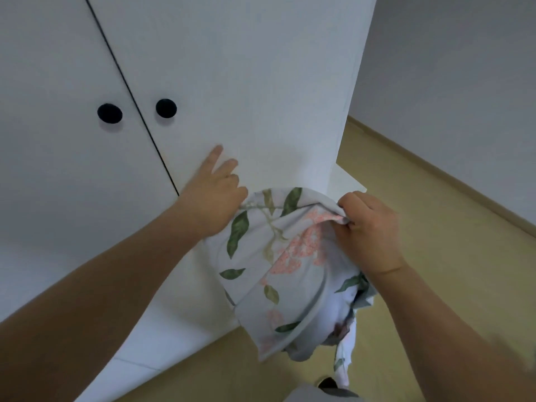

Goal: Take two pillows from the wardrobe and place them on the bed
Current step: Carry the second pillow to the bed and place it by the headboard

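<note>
Position: the person stands close before a white wardrobe (232,82). Both doors are closed, and the dark seam between them runs down to the left hand. There are two round black knobs, a left knob (109,113) and a right knob (166,108), one on each side of the seam.

Task item: one floral pillow (278,256), pale grey with green leaves and pink blossom. It hangs in front of the lower right door, between the two hands and clear of the floor (435,242). More white and floral fabric droops below the right wrist. It cannot be determined whether this belongs to the same pillow.

Left hand (213,195): the index finger is extended straight, with its tip against the right door just beside the seam. The next finger is partly extended and the others are bent. The pillow's upper left edge passes under this hand at the thumb side. The grip there is hidden, so it cannot be told whether this hand grasps the pillow.

Right hand (368,227): the fingers are curled tight and clench a bunched fold of the pillow's upper right edge. The cloth is gathered between thumb and fingers.

Surroundings: the floor is light wood. A grey wall (464,68) stands to the right, with a pale skirting board (435,166) at its foot
</note>
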